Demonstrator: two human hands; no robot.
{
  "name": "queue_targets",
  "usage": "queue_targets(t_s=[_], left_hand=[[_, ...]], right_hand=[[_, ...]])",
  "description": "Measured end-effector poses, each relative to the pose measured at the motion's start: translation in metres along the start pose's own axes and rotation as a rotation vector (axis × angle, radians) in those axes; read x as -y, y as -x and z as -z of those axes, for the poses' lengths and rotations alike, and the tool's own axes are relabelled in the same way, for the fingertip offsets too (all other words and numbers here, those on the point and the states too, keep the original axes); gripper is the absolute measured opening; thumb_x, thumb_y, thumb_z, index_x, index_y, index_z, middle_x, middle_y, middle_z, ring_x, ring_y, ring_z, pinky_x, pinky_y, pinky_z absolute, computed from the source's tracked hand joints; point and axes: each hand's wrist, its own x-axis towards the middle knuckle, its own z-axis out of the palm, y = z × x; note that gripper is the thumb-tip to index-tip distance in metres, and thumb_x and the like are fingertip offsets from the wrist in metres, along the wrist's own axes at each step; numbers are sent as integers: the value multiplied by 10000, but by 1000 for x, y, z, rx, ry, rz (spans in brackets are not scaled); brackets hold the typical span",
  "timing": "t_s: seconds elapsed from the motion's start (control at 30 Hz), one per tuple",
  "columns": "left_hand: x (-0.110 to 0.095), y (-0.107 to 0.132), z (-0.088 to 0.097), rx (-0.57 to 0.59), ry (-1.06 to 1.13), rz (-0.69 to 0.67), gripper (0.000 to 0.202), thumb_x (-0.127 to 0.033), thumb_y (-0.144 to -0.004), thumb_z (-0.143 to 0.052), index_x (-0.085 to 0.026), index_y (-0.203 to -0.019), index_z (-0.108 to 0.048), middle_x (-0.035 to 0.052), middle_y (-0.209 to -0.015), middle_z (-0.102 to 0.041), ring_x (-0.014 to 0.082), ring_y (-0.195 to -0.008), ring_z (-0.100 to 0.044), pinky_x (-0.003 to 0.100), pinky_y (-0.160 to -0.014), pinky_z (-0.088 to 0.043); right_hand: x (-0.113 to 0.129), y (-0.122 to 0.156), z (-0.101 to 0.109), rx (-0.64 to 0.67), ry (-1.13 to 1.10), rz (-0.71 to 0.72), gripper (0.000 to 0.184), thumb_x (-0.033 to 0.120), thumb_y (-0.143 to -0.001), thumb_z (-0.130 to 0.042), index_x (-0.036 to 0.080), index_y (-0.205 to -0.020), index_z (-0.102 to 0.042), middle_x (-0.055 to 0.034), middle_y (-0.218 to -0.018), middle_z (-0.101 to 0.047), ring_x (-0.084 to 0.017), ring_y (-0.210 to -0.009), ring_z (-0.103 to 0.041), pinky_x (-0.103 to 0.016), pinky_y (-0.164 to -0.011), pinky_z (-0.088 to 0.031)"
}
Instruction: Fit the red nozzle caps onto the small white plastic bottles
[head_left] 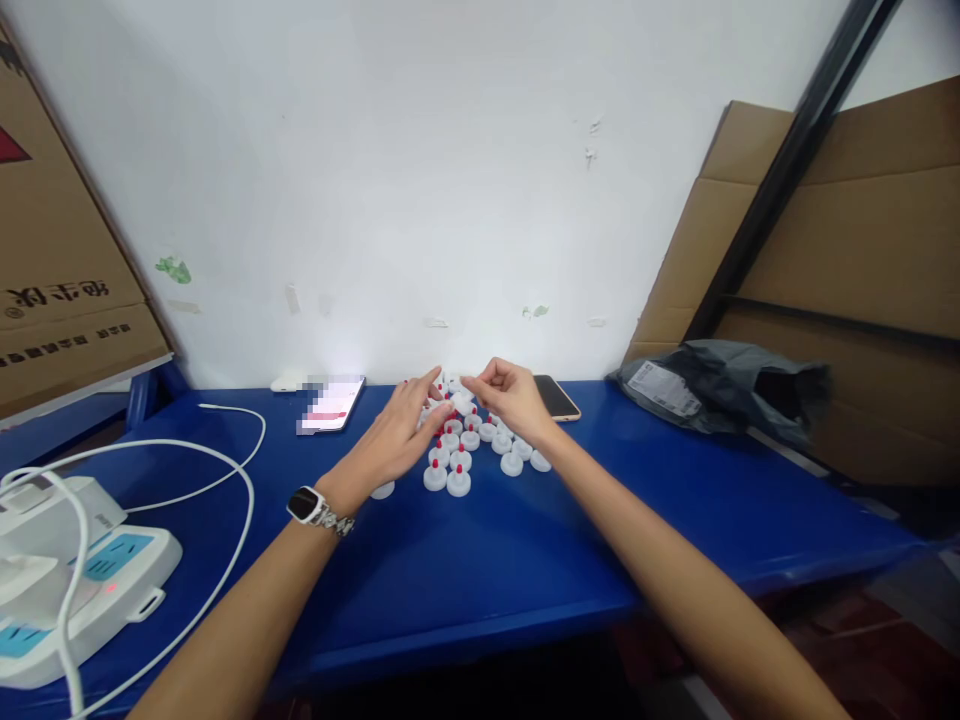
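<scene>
White round plastic caps (459,484), several of them with a small red tip on a short nozzle, stand clustered in the middle of the blue table. My left hand (401,428) reaches over the cluster's left side, its fingers stretched out and thumb apart. Across from it, my right hand (511,395) hovers at the back right of the cluster with thumb and forefinger pinched together. Whatever sits in that pinch is too small to make out. Plain white caps (511,464) without visible red tips lie below my right hand. Both hands partly hide the caps at the back.
A lit phone (335,404) lies at the back left, and a dark phone (556,398) behind my right hand. The power strip (142,580) and a looping white cable (244,520) take up the left. A grey plastic bag (757,385) rests at right, by cardboard (720,210).
</scene>
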Motion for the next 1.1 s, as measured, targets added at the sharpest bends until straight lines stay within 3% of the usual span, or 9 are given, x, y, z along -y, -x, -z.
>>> queue_targets(t_s=[0.13,0.23,0.3,0.5,0.67,0.8,0.87,0.97,1.1], left_hand=[[12,2,7,-5,-61,-20,420,-461,-1011,-336,-214,-1289,-532,86,-1164,-596,249,-1138,-526,455,-1035,-411],[13,2,7,11,-87,-20,386,-437,-1015,-330,-211,-1206,-577,80,-1143,-601,245,-1106,-527,442,-1005,-421],[12,1,5,13,-101,-24,377,-424,-1017,-327,-210,-1185,-588,77,-1124,-609,243,-1083,-528,439,-985,-427],[14,0,2,21,-148,-27,365,-410,-1016,-321,-209,-1145,-598,81,-1101,-613,249,-1049,-535,449,-959,-436],[15,-1,0,30,-168,-1,357,-399,-1014,-329,-212,-1140,-606,80,-1075,-611,253,-1030,-531,446,-927,-448],[13,-1,-1,56,-174,3,354,-390,-1015,-329,-223,-1142,-614,74,-1091,-610,251,-1031,-529,442,-923,-446],[13,0,-1,64,-174,4,349,-391,-1013,-337,-227,-1136,-619,72,-1093,-612,250,-1031,-529,438,-922,-448],[15,1,-1,63,-169,-4,345,-399,-1011,-346,-227,-1132,-620,70,-1102,-614,249,-1042,-528,433,-923,-449],[15,1,-1,53,-178,3,342,-408,-1007,-357,-220,-1138,-612,73,-1105,-607,250,-1036,-534,435,-926,-448]], right_hand=[[-2,4,30,254,352,-48,350,476,-746,-717,194,-665,-525,34,-548,-555,-100,-499,-464,-231,-485,-325],[-3,9,33,448,612,-79,278,402,-756,-708,188,-651,-565,22,-575,-599,-112,-532,-517,-235,-515,-339],[-1,11,28,489,813,-60,224,365,-741,-719,193,-659,-601,14,-627,-645,-122,-568,-549,-240,-538,-337],[5,9,24,379,1063,-33,273,488,-798,-663,220,-748,-657,-8,-737,-708,-159,-667,-610,-257,-588,-347],[-13,-35,26,172,1145,-5,276,426,-916,-497,226,-893,-685,-35,-876,-731,-181,-775,-637,-272,-648,-389],[-41,-79,16,221,1284,-102,268,365,-847,-586,229,-1054,-687,-75,-1025,-731,-234,-957,-650,-313,-766,-439],[-51,-91,10,252,1308,-145,232,313,-813,-619,214,-1000,-713,-95,-1032,-731,-247,-975,-654,-320,-780,-446],[-57,-96,6,265,1286,-160,160,239,-786,-623,209,-899,-732,-91,-997,-737,-240,-928,-668,-309,-752,-450],[-45,-84,10,229,1240,-127,182,227,-819,-575,214,-928,-720,-73,-993,-736,-216,-906,-659,-291,-723,-443]])
